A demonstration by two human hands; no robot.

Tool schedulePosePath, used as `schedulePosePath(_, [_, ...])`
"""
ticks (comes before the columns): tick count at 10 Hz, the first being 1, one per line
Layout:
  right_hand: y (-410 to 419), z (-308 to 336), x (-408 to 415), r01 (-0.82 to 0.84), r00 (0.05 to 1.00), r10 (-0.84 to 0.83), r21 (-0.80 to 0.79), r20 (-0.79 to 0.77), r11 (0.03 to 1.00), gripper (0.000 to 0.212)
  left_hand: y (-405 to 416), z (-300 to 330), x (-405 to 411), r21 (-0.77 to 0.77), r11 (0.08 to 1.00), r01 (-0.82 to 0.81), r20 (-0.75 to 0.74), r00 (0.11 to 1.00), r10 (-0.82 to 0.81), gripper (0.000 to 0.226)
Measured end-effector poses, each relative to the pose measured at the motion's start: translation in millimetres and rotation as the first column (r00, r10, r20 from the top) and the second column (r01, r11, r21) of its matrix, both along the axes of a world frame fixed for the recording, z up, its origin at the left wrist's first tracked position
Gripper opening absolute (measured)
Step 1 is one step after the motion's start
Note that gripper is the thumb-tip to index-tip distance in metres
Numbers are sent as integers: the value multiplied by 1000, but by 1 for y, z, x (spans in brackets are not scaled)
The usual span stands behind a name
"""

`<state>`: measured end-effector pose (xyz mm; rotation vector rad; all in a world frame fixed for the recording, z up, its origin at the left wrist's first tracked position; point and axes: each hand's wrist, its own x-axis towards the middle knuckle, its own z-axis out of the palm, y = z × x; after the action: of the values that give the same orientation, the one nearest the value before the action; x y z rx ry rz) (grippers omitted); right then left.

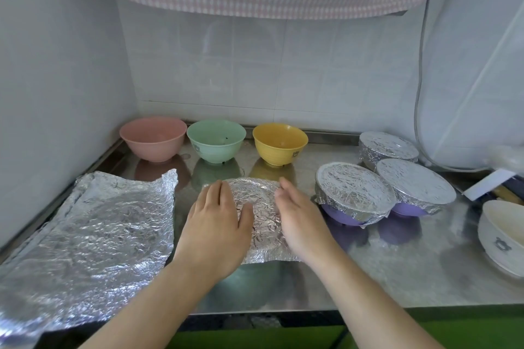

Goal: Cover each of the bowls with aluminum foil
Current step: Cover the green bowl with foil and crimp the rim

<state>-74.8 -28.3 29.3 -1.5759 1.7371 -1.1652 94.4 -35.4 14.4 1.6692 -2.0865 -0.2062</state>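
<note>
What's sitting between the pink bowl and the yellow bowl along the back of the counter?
In the head view, a mint-green plastic bowl stands uncovered between the pink bowl and the yellow bowl, apart from both, on the steel counter.

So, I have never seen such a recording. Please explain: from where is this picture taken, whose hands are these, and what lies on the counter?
One camera, worn on the person's head, looks down at their own two bare hands. The left hand and right hand press a foil sheet down over a bowl hidden beneath it. On the steel counter stand a pink bowl, a green bowl and a yellow bowl, all uncovered. Three covered bowls stand at the right, spare foil lies at the left, and a white bowl sits at the right edge.
</note>
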Motion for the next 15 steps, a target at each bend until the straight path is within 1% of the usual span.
schedulePosePath(1, [-8, 1, -18, 58, 996, -59, 23, 63, 998, 46, -1, 2, 4, -22, 1000, 14, -19, 1000, -14, 77])
schedulePosePath(2, [-8, 1, -16, -23, 984, 16, 36, 176, 999, 46, 2, 8, 4, -49, 998, 41, -10, 999, -42, 74])
schedulePosePath(3, [-2, -1, -5, -121, 984, 109, 81, 138, 989, 62, 4, 10, 2, -28, 999, 39, 69, 997, -37, 74])
schedulePosePath(4, [-2, -4, -4, -133, 991, 135, 129, -6, 983, 53, 4, 13, -3, 6, 999, 37, 127, 991, -38, 76])
schedulePosePath(5, [-5, 2, -9, -94, 978, 130, 212, -163, 973, 53, 5, 15, -8, 17, 1000, 25, 177, 984, -28, 85])
schedulePosePath(6, [-16, 18, -4, -112, 920, 143, 107, -364, 988, 56, 6, 15, -9, -16, 999, 30, 191, 981, -26, 92])
schedulePosePath(7, [-26, 25, 6, -248, 831, 271, 112, -486, 962, 50, 2, 11, -4, -20, 998, 62, 224, 973, -56, 91])
schedulePosePath(8, [-33, 14, 10, -279, 775, 309, 140, -551, 950, 48, -15, 14, 4, -20, 993, 114, 223, 969, -107, 88])
schedulePosePath(9, [-33, 12, 9, -236, 836, 259, 109, -484, 966, 45, -33, 21, 3, 0, 981, 192, 153, 970, -190, 79])
schedulePosePath(10, [-28, 12, 9, -212, 872, 231, 93, -432, 973, 42, -43, 14, 0, 22, 978, 209, 278, 938, -207, 76])
schedulePosePath(11, [-27, 8, 9, -211, 846, 220, 75, -485, 975, 43, -39, 13, -1, -17, 987, 159, 74, 985, -157, 59])
schedulePosePath(12, [-29, 4, 11, -189, 837, 196, 65, -512, 980, 36, -18, 21, 0, -197, 969, 147, -162, 970, -181, 25])
schedulePosePath(13, [-30, 2, 9, -181, 842, 194, 75, -504, 981, 30, 18, 23, 13, -353, 902, 247, -226, 913, -339, 20])
schedulePosePath(14, [-28, 3, 6, -183, 855, 209, 100, -474, 978, 34, 45, 18, 31, -310, 875, 372, -242, 859, -451, 15])
schedulePosePath(15, [-27, 3, 9, -186, 863, 210, 98, -460, 978, 36, 49, 9, 40, -345, 856, 386, -193, 863, -467, 12])
